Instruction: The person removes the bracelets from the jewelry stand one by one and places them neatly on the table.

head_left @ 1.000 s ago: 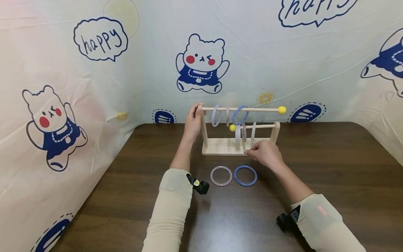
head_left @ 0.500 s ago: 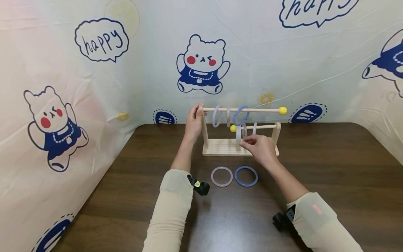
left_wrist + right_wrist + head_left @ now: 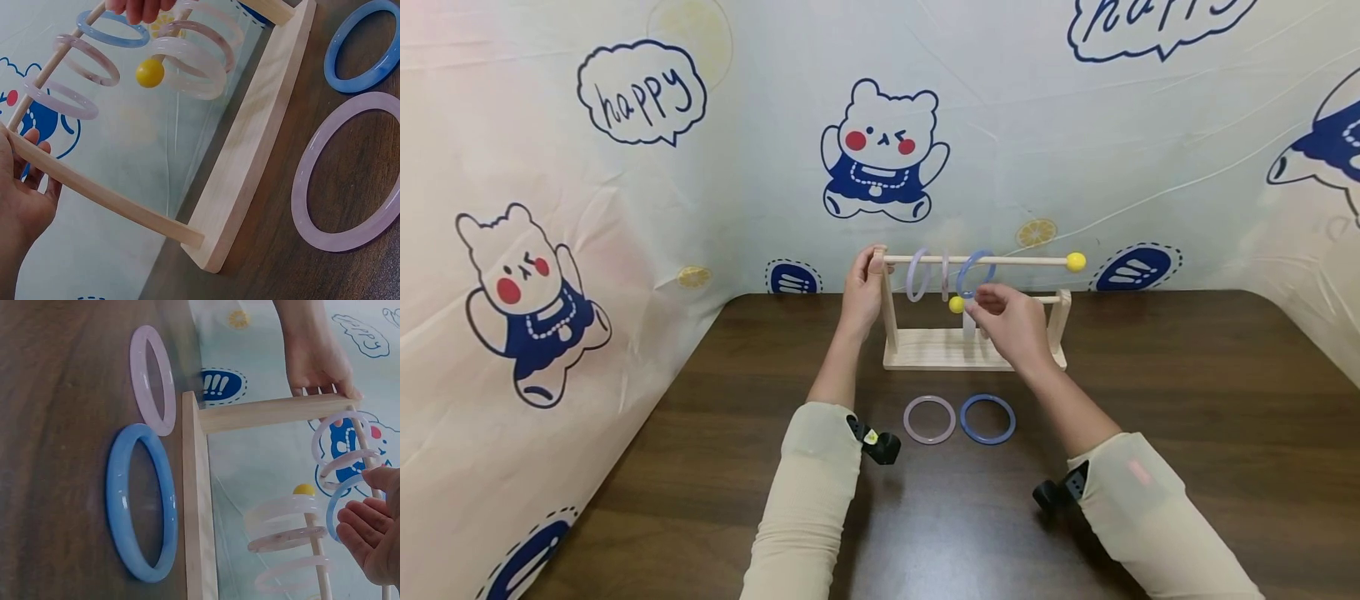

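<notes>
My left hand point(image 3: 862, 287) grips the top of the left upright of a wooden bangle stand point(image 3: 925, 350). The right hand point(image 3: 1018, 329) is at a blue bangle point(image 3: 331, 515) on the upper rod. Its thumb and fingers are apart in the right wrist view; whether they touch the bangle is unclear. Left of it on this rod hang a lavender bangle point(image 3: 75, 110) and a pinkish marbled bangle point(image 3: 84, 44). On the lower rod are a whitish bangle point(image 3: 215, 75), a brownish marbled bangle point(image 3: 281, 540) and a pale pink bangle point(image 3: 269, 578), mostly hidden by my right hand in the head view.
On the dark wooden table point(image 3: 700, 467), in front of the stand, lie a lavender bangle point(image 3: 301, 181) and a blue bangle point(image 3: 117, 494). Yellow balls cap the upper rod's right end point(image 3: 1076, 262) and the lower rod's left end point(image 3: 956, 305). A printed cloth point(image 3: 760, 167) hangs behind.
My right hand has risen from the stand's base, past the lower rod's bangles, up and left to the blue bangle on the upper rod. The left hand keeps its grip.
</notes>
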Available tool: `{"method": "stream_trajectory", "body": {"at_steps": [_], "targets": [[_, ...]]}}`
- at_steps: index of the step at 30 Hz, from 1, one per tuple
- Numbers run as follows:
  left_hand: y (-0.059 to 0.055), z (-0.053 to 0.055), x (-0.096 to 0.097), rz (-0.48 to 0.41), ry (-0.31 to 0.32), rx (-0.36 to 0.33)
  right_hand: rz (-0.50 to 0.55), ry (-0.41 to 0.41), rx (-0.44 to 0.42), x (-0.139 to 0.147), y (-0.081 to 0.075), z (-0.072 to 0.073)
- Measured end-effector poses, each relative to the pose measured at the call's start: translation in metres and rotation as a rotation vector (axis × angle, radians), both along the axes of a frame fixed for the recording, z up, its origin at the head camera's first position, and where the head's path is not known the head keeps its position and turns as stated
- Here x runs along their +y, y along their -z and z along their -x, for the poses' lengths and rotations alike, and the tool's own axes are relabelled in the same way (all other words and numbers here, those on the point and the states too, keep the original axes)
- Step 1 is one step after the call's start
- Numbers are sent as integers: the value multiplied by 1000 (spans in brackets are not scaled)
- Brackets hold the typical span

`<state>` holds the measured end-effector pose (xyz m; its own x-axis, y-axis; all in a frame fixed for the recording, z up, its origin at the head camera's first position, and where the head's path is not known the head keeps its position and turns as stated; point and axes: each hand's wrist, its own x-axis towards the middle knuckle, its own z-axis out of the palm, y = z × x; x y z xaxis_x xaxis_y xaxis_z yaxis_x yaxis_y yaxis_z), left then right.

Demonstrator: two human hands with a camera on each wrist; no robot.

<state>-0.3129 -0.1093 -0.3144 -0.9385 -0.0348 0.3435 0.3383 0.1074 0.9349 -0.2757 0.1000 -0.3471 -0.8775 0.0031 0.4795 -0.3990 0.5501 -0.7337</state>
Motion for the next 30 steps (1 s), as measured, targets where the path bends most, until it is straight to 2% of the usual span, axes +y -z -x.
{"method": "stream_trajectory", "body": {"at_steps": [12, 21, 30], "targets": [[-1, 0, 1, 7, -11, -2, 8, 21, 70, -7, -4, 13], [-1, 1, 0, 13, -7, 2, -28, 49, 58, -15, -6, 20], [20, 24, -4, 7, -18, 7, -179, 111, 121, -18, -9, 25]]}}
